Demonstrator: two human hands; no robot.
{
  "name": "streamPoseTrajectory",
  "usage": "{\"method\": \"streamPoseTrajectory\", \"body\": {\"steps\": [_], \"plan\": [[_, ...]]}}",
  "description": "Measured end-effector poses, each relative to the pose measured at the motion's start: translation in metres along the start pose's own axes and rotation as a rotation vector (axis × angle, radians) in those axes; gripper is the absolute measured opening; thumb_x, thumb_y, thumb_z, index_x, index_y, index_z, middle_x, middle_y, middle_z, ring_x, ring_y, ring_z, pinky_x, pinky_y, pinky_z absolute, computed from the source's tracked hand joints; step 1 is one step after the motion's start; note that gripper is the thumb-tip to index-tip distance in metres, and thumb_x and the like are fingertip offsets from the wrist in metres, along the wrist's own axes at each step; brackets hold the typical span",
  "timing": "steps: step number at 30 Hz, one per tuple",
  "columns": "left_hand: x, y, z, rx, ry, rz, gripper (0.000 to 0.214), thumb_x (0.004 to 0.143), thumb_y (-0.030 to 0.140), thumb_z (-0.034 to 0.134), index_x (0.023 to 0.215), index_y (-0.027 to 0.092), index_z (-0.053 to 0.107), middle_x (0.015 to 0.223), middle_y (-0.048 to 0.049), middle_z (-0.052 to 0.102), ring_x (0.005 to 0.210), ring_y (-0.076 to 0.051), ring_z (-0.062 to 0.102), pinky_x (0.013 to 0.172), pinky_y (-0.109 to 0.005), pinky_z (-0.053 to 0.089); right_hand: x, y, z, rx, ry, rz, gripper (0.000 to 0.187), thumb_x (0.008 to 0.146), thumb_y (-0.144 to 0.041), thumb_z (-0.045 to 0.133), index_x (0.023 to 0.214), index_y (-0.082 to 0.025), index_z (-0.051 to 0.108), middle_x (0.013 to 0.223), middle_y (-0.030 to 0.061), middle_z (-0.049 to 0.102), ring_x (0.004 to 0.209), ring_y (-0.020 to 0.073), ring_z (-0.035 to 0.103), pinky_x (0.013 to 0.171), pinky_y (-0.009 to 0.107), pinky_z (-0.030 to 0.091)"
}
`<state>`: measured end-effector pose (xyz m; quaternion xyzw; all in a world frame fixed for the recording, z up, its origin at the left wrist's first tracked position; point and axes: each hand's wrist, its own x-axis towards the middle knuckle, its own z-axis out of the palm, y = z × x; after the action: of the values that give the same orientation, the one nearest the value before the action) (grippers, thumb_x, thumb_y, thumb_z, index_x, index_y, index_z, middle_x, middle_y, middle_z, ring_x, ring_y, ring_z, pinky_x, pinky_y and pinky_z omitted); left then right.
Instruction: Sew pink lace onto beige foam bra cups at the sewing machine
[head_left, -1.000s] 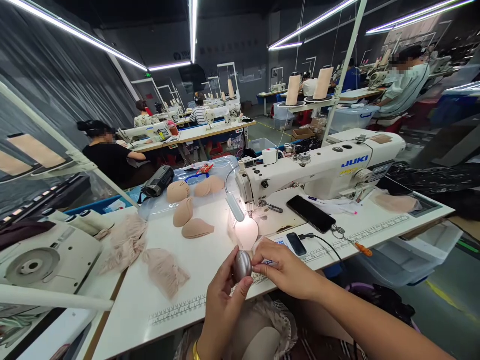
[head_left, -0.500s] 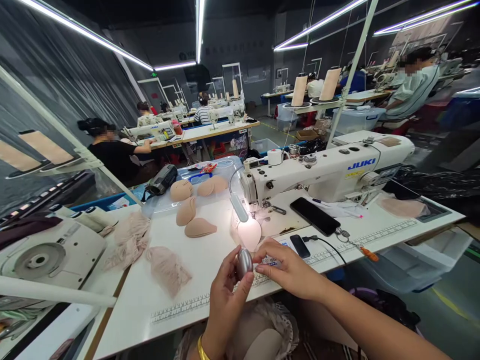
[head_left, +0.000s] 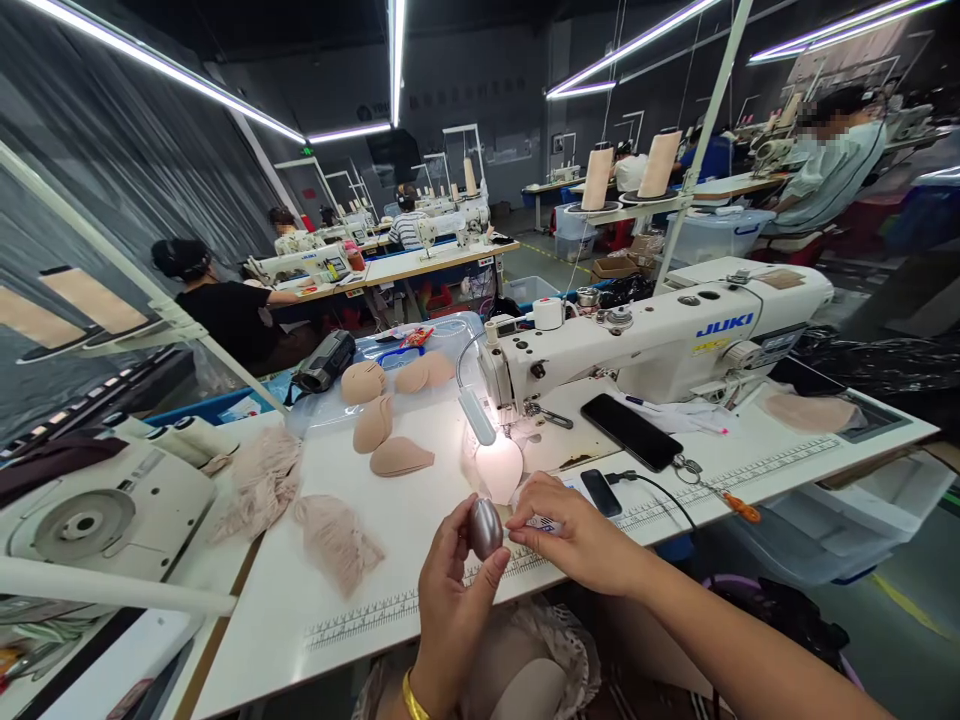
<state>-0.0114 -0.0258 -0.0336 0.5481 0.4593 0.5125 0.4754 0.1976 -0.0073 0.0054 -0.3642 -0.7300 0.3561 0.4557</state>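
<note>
My left hand (head_left: 456,590) is closed around a shiny silver, egg-shaped object (head_left: 487,530), above the table's front edge. Close to its right side, the thumb and fingertips of my right hand (head_left: 574,535) are pinched together; what they hold is too small to make out. Beyond both hands, a pale beige cup-shaped fabric piece (head_left: 499,470) lies under the bright lamp (head_left: 477,417) at the sewing machine's needle. Beige fabric with a lace edge (head_left: 566,640) is below my hands, in my lap.
The white sewing machine (head_left: 652,330) stands at the back right. A black phone (head_left: 631,432), a small black device with a cable (head_left: 601,492) and keys lie before it. Beige pads (head_left: 401,457) and sheer fabric (head_left: 341,540) are on the left. Several people sit at machines beyond.
The silver egg-shaped object has turned slightly in my left hand. My right fingertips stay pinched beside it. The view has shifted a little.
</note>
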Motion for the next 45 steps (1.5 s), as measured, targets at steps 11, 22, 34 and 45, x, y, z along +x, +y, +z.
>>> {"method": "streamPoseTrajectory", "body": {"steps": [11,22,34,45], "plan": [[0.022,0.035,-0.015,-0.559,-0.135,-0.286,0.050,0.084,0.047,0.085,0.123,0.017,0.074,0.112,-0.0128,0.076,0.094,-0.020,0.074,0.087,-0.028,0.063,0.011,-0.001,-0.002,0.143,0.014,0.189,0.006,0.091,-0.029,0.072,0.090,-0.023,0.074,0.094,0.0019,0.064,0.093,0.0197,0.062,0.090,0.034,0.045],[0.021,0.020,-0.014,-0.663,-0.135,-0.387,0.038,0.089,0.039,0.081,0.121,0.020,0.076,0.125,-0.0103,0.072,0.104,-0.021,0.072,0.093,-0.030,0.063,0.011,0.001,0.014,0.191,0.052,0.207,0.003,0.091,-0.027,0.073,0.090,-0.024,0.075,0.094,0.0008,0.073,0.099,0.0215,0.061,0.094,0.035,0.042],[0.018,0.015,-0.010,-0.385,-0.074,-0.296,0.051,0.087,0.049,0.081,0.131,0.027,0.072,0.143,-0.0102,0.065,0.126,-0.031,0.065,0.102,-0.041,0.059,0.014,-0.003,0.021,0.034,0.078,0.097,0.005,0.094,-0.021,0.071,0.089,-0.024,0.073,0.086,0.0002,0.073,0.091,0.0213,0.060,0.091,0.038,0.042],[0.014,0.008,-0.018,-0.003,-0.084,-0.145,0.069,0.086,0.049,0.080,0.148,0.028,0.057,0.141,-0.0085,0.067,0.134,-0.032,0.060,0.119,-0.050,0.045,0.007,0.001,0.029,-0.009,0.135,0.006,0.013,0.097,-0.019,0.064,0.086,-0.023,0.069,0.078,0.0014,0.066,0.086,0.0212,0.055,0.078,0.035,0.044]]}}
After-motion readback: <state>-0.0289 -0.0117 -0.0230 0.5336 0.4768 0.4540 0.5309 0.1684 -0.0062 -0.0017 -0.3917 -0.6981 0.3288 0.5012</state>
